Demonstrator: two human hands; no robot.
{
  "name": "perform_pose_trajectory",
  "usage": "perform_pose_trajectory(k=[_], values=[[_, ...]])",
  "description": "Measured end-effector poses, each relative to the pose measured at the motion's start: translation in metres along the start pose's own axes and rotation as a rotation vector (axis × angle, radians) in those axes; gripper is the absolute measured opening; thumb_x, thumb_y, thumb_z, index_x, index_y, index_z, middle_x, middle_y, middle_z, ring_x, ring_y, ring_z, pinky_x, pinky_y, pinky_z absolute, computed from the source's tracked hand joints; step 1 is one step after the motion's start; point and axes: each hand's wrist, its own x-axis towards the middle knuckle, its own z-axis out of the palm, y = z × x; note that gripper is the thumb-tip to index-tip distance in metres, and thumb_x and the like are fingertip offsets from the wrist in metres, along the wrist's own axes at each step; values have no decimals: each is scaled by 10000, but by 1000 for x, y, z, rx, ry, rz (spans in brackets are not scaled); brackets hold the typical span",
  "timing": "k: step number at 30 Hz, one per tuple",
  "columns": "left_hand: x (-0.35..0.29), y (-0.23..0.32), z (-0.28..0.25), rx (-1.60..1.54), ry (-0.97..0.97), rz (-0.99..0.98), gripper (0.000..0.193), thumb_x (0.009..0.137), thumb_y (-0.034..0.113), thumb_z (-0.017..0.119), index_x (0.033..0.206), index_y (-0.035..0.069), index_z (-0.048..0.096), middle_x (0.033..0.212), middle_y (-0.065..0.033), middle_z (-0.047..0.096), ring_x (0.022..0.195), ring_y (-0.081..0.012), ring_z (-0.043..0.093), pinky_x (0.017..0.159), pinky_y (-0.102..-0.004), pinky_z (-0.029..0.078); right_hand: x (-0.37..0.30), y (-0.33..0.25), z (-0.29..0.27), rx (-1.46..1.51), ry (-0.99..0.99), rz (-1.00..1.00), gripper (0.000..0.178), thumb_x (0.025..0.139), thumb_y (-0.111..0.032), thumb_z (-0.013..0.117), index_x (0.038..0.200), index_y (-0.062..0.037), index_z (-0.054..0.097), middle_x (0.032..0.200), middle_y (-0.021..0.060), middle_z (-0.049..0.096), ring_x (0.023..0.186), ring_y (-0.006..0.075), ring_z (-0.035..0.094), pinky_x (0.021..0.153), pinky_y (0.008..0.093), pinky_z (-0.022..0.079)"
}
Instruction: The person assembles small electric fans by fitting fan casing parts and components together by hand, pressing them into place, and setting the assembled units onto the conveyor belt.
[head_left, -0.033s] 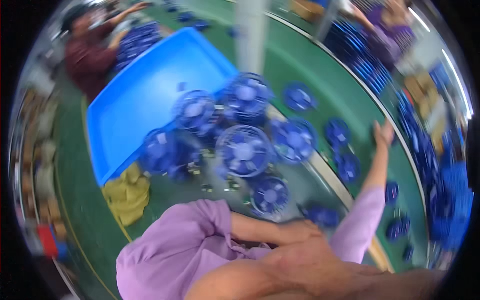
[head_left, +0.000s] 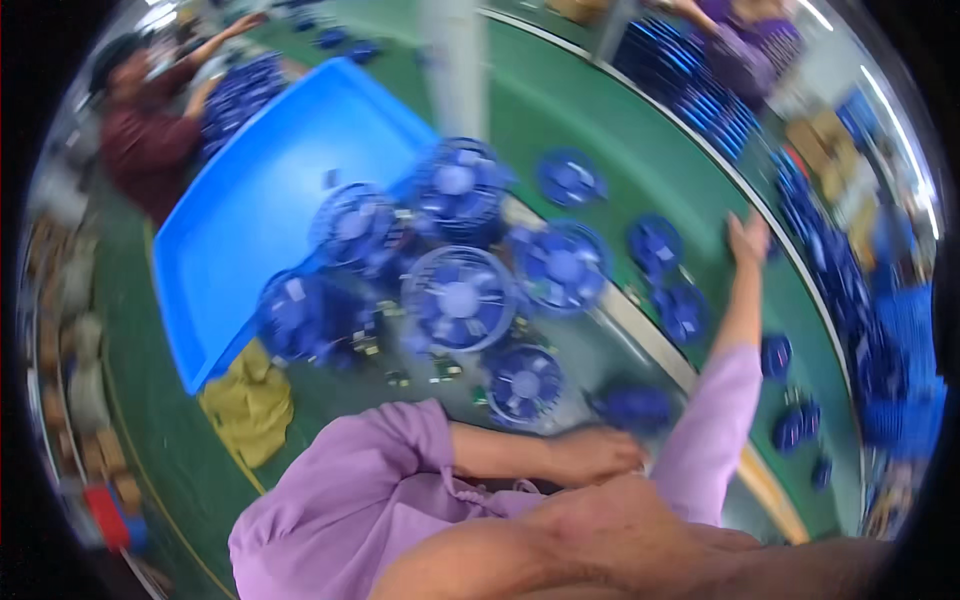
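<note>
My right arm reaches out over the green conveyor belt, and my right hand [head_left: 748, 238] is by its far rail. The fingers look spread, and nothing shows in them. A dark blue piece lies partly hidden beside this hand. Bent across in front of my chest, my left hand [head_left: 598, 455] has curled, blurred fingers; whatever they hold is hidden. Just beyond it lies a blurred blue part [head_left: 632, 406]. Blue round fan units [head_left: 460, 298] with bladed centres stand grouped on the grey worktop, some stacked. Small green circuit pieces [head_left: 445, 368] lie among them.
A big bright blue tray [head_left: 270, 210] tilts at the left. Several fan units [head_left: 655, 245] lie along the belt [head_left: 600, 110]. A white post [head_left: 458, 70] rises beyond the stacks. Yellow-green cloth [head_left: 248, 405] hangs under the tray. Other people [head_left: 150, 140] work at far left and far right.
The view has shifted, so the tray, fans and belt sit further left in it. My right hand appears slightly higher and further left, still over the belt. My left hand stays near my chest.
</note>
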Motion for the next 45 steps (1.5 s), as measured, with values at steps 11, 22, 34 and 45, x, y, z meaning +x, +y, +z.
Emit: perform_pose_trajectory(k=[11,22,34,45], values=[[0,-12,14,52,209,250,237,769,44,660,1000,46,606,1147,-86,585,1064,-287,568,878,-388,486,-47,38,-41,-30,236,217,472,825,-392,667,1256,-231,559,1265,71,537,1193,308,481,960,480,417],[0,-11,10,55,206,238,181,778,52,601,955,32,631,1126,-92,603,1055,-276,566,889,-385,479,-91,58,-65,-4,118,72,349,826,-440,669,853,-99,601,964,111,617,960,320,584,791,442,474],[-4,-20,12,154,215,274,162,828,81,612,984,54,645,1126,-82,621,1073,-274,569,918,-389,478,-239,23,-160,1221,-159,518,312,969,-347,534,853,-63,595,689,28,611,519,105,540,473,234,432],[-3,-14,11,130,257,296,144,817,49,586,953,36,630,1079,-104,635,1035,-295,573,902,-400,468,-252,-4,-168,500,-173,-163,677,787,-269,728,1382,-113,445,1394,214,435,1293,362,417,1069,423,353]])
